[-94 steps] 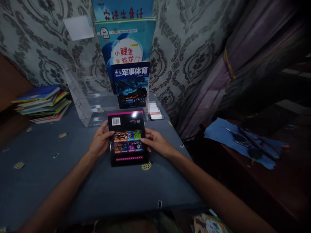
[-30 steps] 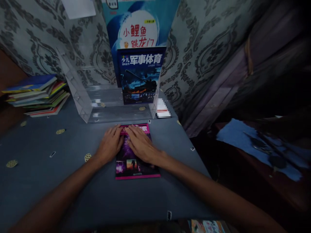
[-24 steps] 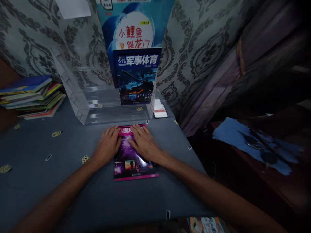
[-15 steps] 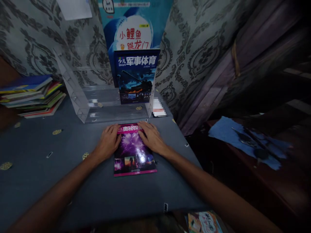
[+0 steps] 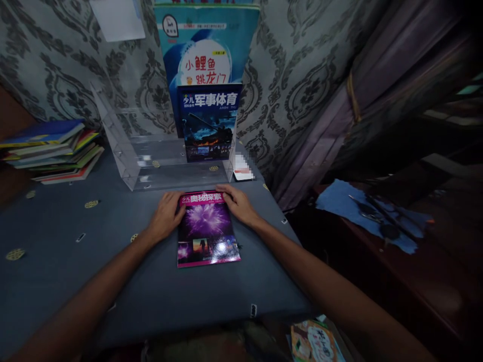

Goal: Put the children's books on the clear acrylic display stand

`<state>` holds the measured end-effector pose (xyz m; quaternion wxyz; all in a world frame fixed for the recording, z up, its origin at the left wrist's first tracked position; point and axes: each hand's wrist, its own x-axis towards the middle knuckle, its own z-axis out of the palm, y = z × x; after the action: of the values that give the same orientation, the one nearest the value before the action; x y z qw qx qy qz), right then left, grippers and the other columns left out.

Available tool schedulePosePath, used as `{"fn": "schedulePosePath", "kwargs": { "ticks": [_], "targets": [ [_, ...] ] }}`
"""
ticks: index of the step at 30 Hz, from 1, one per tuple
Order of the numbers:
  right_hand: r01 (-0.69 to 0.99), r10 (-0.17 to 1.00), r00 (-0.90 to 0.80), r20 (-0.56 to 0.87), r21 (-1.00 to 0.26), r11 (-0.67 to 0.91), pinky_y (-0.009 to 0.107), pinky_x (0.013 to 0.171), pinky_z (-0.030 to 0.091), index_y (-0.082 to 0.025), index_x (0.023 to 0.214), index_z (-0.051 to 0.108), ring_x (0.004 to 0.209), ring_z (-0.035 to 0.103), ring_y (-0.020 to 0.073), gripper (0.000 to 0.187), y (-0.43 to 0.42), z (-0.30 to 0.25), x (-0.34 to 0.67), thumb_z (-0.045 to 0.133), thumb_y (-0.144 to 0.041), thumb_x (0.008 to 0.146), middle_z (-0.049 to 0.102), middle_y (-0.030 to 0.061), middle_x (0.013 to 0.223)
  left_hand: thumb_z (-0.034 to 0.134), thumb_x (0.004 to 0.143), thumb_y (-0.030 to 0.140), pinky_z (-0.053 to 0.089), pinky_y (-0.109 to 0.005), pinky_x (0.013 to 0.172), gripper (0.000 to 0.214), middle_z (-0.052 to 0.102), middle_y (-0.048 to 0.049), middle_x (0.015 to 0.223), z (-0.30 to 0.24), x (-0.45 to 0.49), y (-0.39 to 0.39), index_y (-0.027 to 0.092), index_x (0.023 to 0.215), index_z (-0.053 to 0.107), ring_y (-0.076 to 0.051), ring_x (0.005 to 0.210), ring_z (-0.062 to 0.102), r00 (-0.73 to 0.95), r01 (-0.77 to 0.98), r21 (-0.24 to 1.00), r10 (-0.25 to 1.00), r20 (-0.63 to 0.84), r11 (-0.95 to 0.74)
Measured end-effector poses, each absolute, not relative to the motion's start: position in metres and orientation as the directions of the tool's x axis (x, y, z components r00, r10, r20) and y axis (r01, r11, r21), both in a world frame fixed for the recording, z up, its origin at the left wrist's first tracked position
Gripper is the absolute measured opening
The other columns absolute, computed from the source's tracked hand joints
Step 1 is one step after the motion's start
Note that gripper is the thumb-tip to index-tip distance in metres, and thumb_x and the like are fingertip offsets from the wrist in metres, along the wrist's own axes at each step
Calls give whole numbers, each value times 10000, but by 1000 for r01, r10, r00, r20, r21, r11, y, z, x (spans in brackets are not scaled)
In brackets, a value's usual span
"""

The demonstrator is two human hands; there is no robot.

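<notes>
A purple and black book (image 5: 204, 221) with a pink title band lies face up on the cloth-covered table. Its upper left edge is gripped by my left hand (image 5: 168, 213), thumb along the cover's side and fingers at the corner. On the opposite side my right hand (image 5: 238, 205) holds the upper right corner, fingertips curled over the top edge. Just beyond stands a clear acrylic book rack (image 5: 130, 163). A dark blue book with a tank on its cover (image 5: 209, 125) leans upright at its right end, in front of larger teal books (image 5: 241, 45).
A stack of books (image 5: 56, 151) sits at the left of the table (image 5: 124, 311). A white item, partly pixelated, (image 5: 243, 173) lies beside the rack. To the right, a blue cloth (image 5: 339, 198) carries scissors (image 5: 364, 208). More books (image 5: 313, 342) lie below the table's front edge.
My right hand has shifted outward, uncovering more of the title, with its fingers now at the book's corner. My left hand keeps its place at the left edge. The view has tilted slightly.
</notes>
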<state>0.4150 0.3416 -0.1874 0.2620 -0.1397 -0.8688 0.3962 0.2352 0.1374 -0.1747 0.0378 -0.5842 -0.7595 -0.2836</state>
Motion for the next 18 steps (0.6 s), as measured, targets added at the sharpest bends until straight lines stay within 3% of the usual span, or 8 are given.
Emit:
{"fn": "schedulePosePath", "kwargs": {
  "ticks": [10,18],
  "targets": [
    [30,427,-827,365,-730,683,459,1071,503,-223,1257,655,1204,661,231,375,344,-191,415,438,-194,953,719,71,1267,441,985,260,467,-498,1044,319,659,-105,1218,-176,237,137,190,1269,571,-266,1125,586,-308,917,364,867,392,161],
    [26,407,-844,351,-730,683,455,1093,482,-216,1275,644,1234,639,222,388,345,-188,417,438,-174,949,698,78,1308,400,996,226,446,-532,1117,366,616,-150,1382,-180,239,138,168,1285,618,-295,1325,529,-243,952,272,884,399,139]
  ]
}}
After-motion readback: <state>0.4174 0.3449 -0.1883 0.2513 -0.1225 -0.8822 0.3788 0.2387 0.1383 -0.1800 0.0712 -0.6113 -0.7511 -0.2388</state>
